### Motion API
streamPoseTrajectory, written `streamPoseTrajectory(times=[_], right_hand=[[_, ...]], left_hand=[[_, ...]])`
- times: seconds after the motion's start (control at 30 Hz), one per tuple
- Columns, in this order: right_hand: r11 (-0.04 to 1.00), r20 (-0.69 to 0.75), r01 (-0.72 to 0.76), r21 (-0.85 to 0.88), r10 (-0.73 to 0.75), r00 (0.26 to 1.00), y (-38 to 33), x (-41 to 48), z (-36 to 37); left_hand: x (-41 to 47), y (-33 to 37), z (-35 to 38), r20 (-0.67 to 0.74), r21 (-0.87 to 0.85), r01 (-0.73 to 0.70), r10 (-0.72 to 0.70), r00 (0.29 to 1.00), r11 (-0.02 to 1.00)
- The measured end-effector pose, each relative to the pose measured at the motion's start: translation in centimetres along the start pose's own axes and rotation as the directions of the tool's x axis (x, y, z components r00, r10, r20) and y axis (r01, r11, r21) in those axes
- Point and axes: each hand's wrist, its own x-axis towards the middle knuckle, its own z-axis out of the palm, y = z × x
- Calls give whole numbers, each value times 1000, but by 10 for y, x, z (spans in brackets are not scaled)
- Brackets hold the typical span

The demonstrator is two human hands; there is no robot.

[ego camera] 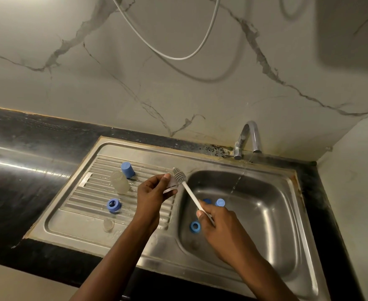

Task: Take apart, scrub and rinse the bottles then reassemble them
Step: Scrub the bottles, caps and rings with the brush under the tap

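Over the left rim of the sink basin [265, 213], the left hand [155, 192] pinches a small translucent bottle part [171, 186] between the thumb and curled fingers; which part it is cannot be told. The right hand [217, 222], above the basin's left half, has its fingers wrapped round the lower end of the white handle of a bottle brush [191, 193]. The brush's grey bristle head rests against the held part on the side nearer the basin. Inside the basin, just past the right hand, a blue cap [220, 202] stands beside another blue piece [207, 200] that the hand mostly hides, and a blue screw ring [195, 226] lies on the basin floor next to the hand. On the ribbed drainboard [81, 192] left of the basin, a second blue cap [127, 169] stands just beside a clear bottle body [120, 182]. Nearer the person lie a second blue ring [113, 205] and a clear teat [108, 224]. At the basin's far rim stands a chrome tap [247, 140], and a thin stream of water [238, 181] falls from it into the basin.
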Motion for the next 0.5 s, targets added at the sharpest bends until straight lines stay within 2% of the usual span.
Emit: streamPoseTrajectory(times=[0.17, 0.33, 0.5], right_hand=[[1000, 23, 28, 13, -29, 999, 2, -11, 2], [1000, 21, -14, 7, 14, 1000, 6, -13, -2], [1000, -20, -8, -4, 8, 1000, 3, -11, 0]], left_hand=[[1, 3, 3, -78, 20, -55, 57, 995, 998], [3, -3, 4, -126, -54, -16, 9, 992, 998], [-8, -9, 13, -47, -53, 38, -41, 998, 998]])
